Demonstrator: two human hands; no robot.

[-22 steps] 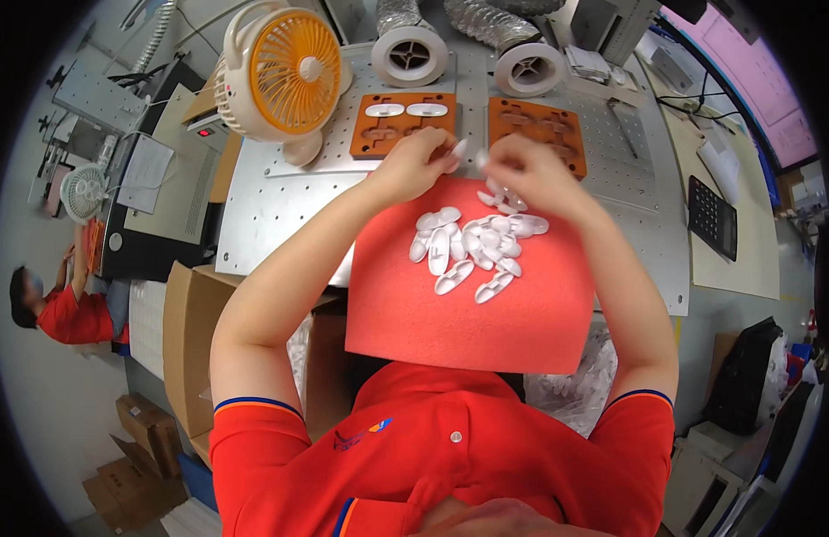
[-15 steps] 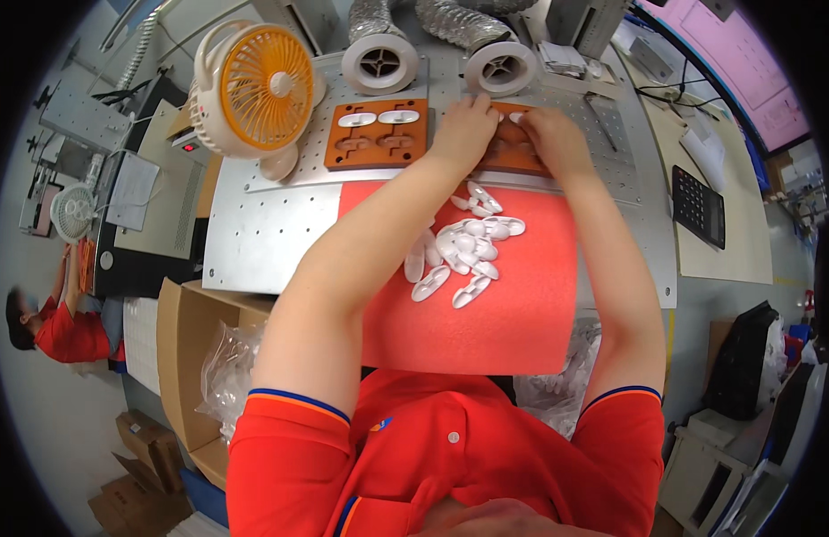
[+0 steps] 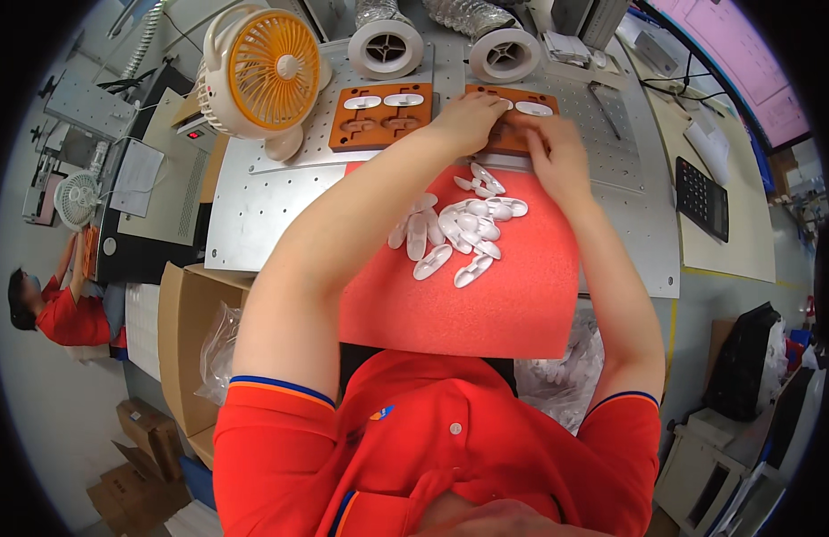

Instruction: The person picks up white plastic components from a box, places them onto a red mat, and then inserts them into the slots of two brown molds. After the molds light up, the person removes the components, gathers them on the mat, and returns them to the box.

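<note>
On the right orange-brown fixture block [image 3: 495, 92] lie two white oval plastic pieces. My left hand [image 3: 472, 122] reaches over its left side, fingers curled together, the tips at the left oval piece [image 3: 509, 105]. That hand mostly covers this piece. The right oval piece [image 3: 533, 109] lies uncovered in its slot. Just below it is my right hand [image 3: 559, 150], with fingers stretched over the block and thumb apart; I see nothing held there. A heap of loose white plastic pieces [image 3: 468, 224] rests on the red mat [image 3: 468, 313], several hollow side up.
A second fixture block [image 3: 381, 134] holds two white pieces in its upper slots. A fan [image 3: 276, 76] stands at left, two duct nozzles [image 3: 385, 49] behind. At right lie a thin dark tool [image 3: 605, 112] and a calculator [image 3: 701, 199]. Another person [image 3: 70, 309] sits far left.
My right hand has drawn back slightly, uncovering the right oval piece in the block. The left hand stays at the block. The whole view has shifted a little.
</note>
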